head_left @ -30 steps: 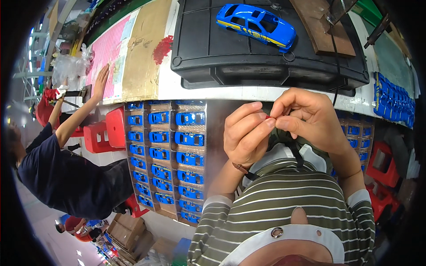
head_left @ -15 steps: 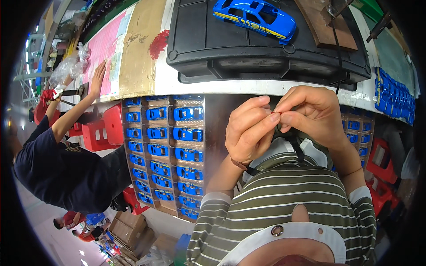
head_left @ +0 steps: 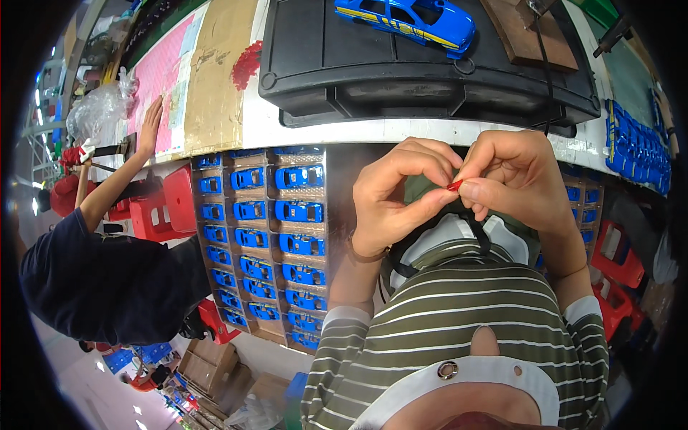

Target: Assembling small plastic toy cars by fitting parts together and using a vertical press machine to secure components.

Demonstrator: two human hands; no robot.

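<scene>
Between my fingertips is a tiny red piece (head_left: 454,185), pinched from both sides in front of my chest. My left hand (head_left: 401,192) grips its left end between thumb and finger. My right hand (head_left: 507,175) has its thumb and finger closed on the other end. What exactly the red piece is, I cannot make out. Beyond my hands, a blue toy car body (head_left: 408,23) with yellow side stripes lies on an upturned black plastic bin (head_left: 430,100), touched by neither hand.
A compartment tray (head_left: 269,287) of blue car bodies stands to my left. More blue car parts (head_left: 636,147) line the bench at right. A wooden block (head_left: 530,36) with a metal fixture and cable sits on the bin. At far left works another person (head_left: 115,279) beside red stools (head_left: 154,215).
My left hand has turned and opened out slightly, so the red piece between my fingertips shows more. The view has shifted a little; the other person's hand stays on the bench.
</scene>
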